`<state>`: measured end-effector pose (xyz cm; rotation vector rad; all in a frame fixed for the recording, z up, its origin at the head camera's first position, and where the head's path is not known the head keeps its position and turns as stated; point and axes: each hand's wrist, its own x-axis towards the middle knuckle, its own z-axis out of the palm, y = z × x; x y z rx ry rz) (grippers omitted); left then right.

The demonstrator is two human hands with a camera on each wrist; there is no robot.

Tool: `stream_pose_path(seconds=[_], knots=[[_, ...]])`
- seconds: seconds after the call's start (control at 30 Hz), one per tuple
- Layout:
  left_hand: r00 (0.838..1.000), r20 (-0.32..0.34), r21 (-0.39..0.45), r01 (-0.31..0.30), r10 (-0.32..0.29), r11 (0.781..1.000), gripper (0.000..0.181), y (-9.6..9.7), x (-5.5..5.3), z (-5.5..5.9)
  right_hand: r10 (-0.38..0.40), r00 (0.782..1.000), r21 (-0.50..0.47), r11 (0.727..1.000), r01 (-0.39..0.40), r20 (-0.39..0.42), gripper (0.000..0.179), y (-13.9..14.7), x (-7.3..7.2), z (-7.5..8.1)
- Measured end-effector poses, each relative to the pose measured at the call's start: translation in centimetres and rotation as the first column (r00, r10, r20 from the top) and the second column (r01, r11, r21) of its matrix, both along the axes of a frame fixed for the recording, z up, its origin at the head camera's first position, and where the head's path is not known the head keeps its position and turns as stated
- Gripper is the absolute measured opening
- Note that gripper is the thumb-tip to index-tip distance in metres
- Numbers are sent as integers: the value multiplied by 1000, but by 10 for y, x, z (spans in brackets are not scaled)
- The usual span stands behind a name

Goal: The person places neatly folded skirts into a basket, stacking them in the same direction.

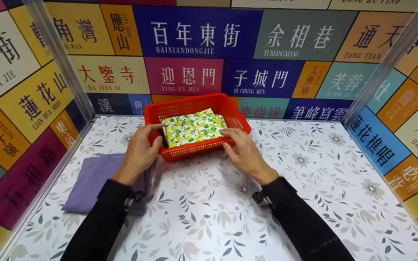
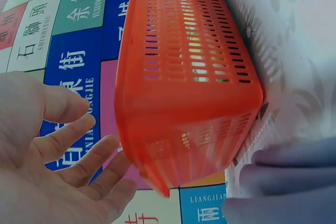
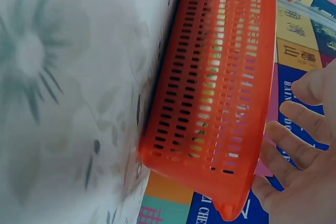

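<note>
A red plastic basket (image 1: 227, 103) with slotted walls stands at the back of the table. Inside it lies a folded cloth (image 1: 193, 127) with a yellow and green lemon print. My left hand (image 1: 138, 153) hovers over the basket's left front corner, its fingers relaxed and spread in the left wrist view, gripping nothing. At the right front corner is my right hand (image 1: 243, 153), fingertips reaching over the rim near the cloth's edge. In the right wrist view, its fingers (image 3: 294, 148) are loosely bent beside the basket wall and hold nothing.
A folded purple cloth (image 1: 98, 177) lies on the left of the table, partly beneath my left forearm. The tabletop (image 1: 303, 203) has a grey floral print. Panels (image 1: 198, 30) with colourful Chinese signs enclose the back and both sides.
</note>
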<state>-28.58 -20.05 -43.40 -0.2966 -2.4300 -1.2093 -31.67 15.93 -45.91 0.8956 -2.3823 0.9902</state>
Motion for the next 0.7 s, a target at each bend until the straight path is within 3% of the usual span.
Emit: stream_pose_path(seconds=[0.33, 0.5, 0.6, 0.7], knots=[[996, 6, -25, -94, 94, 995, 46, -34, 19, -7, 44, 998, 5, 999, -44, -46, 43, -8, 30, -13], [986, 116, -104, -104, 116, 989, 51, -61, 28, -6, 81, 997, 24, 996, -82, 12, 44, -17, 39, -19], [965, 223, -189, -98, 140, 977, 59, -80, 32, -9, 113, 991, 32, 993, -116, 76, 46, -23, 44, -21], [923, 319, -276, -125, 214, 953, 72, -99, 34, -13, 140, 981, 42, 988, -147, 132, 49, -30, 48, -24]])
